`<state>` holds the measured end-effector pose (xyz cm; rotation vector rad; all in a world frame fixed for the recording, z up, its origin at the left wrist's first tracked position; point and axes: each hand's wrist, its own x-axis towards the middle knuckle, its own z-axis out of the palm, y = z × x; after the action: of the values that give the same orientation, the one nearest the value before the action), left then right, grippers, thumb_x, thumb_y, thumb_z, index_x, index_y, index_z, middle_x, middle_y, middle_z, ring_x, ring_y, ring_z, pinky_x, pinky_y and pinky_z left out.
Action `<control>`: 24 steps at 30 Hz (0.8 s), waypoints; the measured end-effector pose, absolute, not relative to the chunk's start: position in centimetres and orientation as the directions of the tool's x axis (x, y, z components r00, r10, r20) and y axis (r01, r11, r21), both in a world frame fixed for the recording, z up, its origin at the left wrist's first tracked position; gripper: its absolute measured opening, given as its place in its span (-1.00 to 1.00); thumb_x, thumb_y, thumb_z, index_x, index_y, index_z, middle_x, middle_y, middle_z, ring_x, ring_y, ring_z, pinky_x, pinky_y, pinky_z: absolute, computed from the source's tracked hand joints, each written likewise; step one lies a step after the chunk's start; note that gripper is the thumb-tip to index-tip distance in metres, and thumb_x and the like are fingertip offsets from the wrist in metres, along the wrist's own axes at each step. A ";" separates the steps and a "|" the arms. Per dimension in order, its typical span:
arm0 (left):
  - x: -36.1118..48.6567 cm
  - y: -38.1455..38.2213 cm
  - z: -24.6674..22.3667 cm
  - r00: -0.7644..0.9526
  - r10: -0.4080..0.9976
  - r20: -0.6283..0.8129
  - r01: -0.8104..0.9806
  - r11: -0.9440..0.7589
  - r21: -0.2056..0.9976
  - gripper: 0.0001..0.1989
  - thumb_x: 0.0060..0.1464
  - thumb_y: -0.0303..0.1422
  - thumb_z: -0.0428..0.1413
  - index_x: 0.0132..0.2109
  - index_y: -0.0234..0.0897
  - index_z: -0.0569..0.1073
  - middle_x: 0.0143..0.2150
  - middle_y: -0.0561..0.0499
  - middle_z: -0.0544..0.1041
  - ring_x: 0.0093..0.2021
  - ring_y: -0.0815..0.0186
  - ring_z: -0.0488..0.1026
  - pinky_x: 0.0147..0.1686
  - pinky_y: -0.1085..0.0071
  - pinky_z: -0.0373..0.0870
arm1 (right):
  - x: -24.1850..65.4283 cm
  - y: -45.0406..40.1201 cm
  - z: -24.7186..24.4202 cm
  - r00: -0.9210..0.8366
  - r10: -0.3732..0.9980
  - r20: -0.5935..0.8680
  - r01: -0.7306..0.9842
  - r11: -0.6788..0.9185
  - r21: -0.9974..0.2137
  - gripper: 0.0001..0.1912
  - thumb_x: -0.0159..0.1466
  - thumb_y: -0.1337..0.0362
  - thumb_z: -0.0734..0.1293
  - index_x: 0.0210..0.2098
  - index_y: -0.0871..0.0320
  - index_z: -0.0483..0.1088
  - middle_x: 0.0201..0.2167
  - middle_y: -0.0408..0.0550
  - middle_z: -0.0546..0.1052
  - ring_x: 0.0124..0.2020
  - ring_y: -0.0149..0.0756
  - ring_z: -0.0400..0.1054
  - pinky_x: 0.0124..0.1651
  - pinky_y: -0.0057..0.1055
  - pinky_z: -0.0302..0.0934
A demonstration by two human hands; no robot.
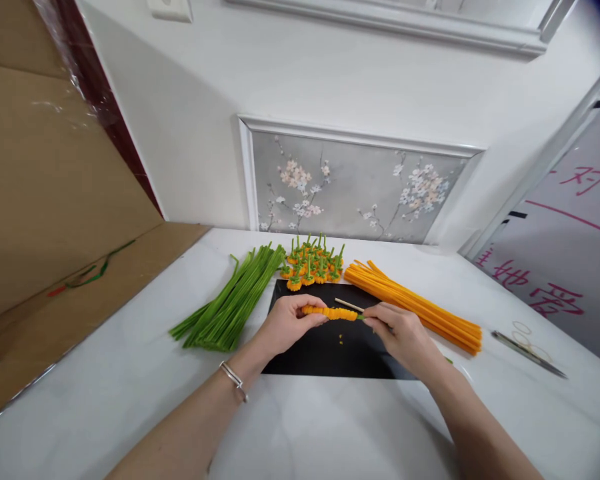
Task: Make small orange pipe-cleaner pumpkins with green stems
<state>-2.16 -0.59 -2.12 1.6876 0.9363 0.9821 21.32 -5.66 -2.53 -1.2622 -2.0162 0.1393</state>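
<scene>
Between my two hands stretches a coiled orange pipe cleaner [343, 314], held level above a black mat [305, 360]. My left hand [289, 322] pinches its left end between thumb and fingers. At the other end, my right hand [397, 328] is closed on a green pipe cleaner [361, 317] that meets the orange coil. A thin wooden stick [349, 305] sticks out to the left from beside my right fingers; whether they grip it I cannot tell. Small orange bits [341, 339] lie on the mat below the coil.
Green pipe cleaners [235, 300] lie bundled at left, orange pipe cleaners [415, 307] at right. Several small orange pumpkin shapes with green stems [313, 263] stand behind the mat. Scissors [529, 353] lie far right. Cardboard [70, 267] borders the white table [180, 400] on the left.
</scene>
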 end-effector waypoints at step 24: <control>-2.3 -1.1 -1.7 0.462 0.861 0.210 0.438 -0.428 0.791 -0.77 -0.06 -0.35 0.22 -0.18 -0.22 0.61 -0.21 -0.01 0.64 -0.21 0.20 0.55 -0.16 0.37 0.42 | 22.0 -5.5 -2.7 -0.262 0.826 0.499 0.718 0.512 -0.471 -0.77 0.33 0.24 0.22 -0.28 0.09 0.52 -0.33 -0.04 0.57 -0.34 -0.27 0.47 -0.24 -0.38 0.35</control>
<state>-2.32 -1.06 -1.71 2.0445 1.0775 0.8135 21.98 -5.47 -2.71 -1.2570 -2.0371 0.1929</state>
